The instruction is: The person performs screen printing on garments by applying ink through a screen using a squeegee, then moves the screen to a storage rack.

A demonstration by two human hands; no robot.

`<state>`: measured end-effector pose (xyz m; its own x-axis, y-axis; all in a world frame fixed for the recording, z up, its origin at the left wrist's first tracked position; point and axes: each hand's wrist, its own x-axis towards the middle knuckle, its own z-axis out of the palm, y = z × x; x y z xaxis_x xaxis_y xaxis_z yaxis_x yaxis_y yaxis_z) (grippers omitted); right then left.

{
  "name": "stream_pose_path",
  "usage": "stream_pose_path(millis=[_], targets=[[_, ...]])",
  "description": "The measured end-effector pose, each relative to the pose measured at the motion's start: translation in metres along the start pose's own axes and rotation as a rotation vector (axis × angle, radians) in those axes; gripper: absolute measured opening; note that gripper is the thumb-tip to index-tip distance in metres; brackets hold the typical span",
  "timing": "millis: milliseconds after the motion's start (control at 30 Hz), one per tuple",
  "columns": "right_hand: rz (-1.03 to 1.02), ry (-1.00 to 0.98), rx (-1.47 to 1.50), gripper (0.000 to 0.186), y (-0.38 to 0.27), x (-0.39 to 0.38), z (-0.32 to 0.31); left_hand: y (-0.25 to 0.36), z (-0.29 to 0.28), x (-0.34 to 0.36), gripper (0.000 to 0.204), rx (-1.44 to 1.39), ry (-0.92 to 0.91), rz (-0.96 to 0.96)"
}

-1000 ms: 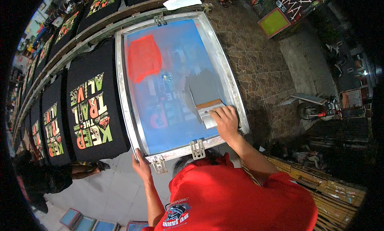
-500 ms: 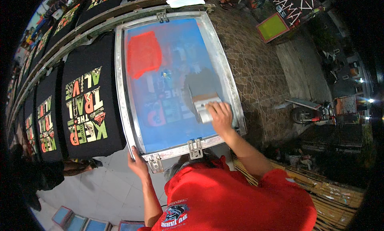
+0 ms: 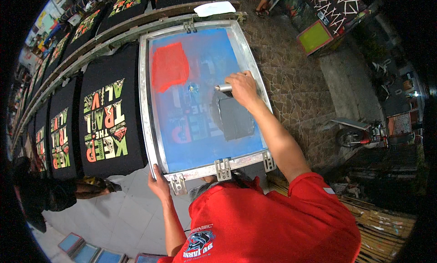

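Note:
My right hand [image 3: 242, 87] is wrapped round a squeegee [image 3: 222, 88], tilted against the blue mesh of a screen-printing frame [image 3: 146, 81]. Just below the squeegee lies a dark grey ink patch [image 3: 236, 119] with a sharp rectangular edge. A red patch [image 3: 170, 67] covers the mesh at the upper left. My left hand [image 3: 159, 183] grips the near left corner of the metal frame; part of its fingers is hidden under the edge. Printed lettering shows faintly through the mesh.
Black shirts [image 3: 107, 113] with coloured lettering lie in a row to the left. A white cloth [image 3: 215, 8] rests at the frame's far end. Metal hinge clamps [image 3: 223, 169] sit on the near edge. At the right, a motorbike [image 3: 359, 135] stands beyond stone paving.
My right hand has moved the squeegee away from me, to the far edge of the grey patch, which now reaches nearer to me. My left hand stays at the corner.

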<state>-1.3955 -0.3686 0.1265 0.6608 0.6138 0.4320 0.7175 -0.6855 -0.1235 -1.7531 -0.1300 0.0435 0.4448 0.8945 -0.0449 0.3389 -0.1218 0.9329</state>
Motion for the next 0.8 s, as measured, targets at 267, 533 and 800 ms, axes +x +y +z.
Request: stream_pose_path(millis=[267, 533, 800], targets=[[-0.008, -0.005, -0.016, 0.022, -0.044, -0.133, -0.019, -0.006, -0.002, 0.0, 0.049, 0.015, 0.001, -0.069], [0.055, -0.094, -0.025, 0.021, -0.066, -0.148, -0.058, -0.01, -0.002, 0.003, 0.042, 0.007, -0.022, -0.07], [0.054, -0.057, -0.016, 0.024, -0.081, -0.176, -0.04, -0.003, -0.001, -0.001, 0.044, -0.004, -0.007, -0.098]])
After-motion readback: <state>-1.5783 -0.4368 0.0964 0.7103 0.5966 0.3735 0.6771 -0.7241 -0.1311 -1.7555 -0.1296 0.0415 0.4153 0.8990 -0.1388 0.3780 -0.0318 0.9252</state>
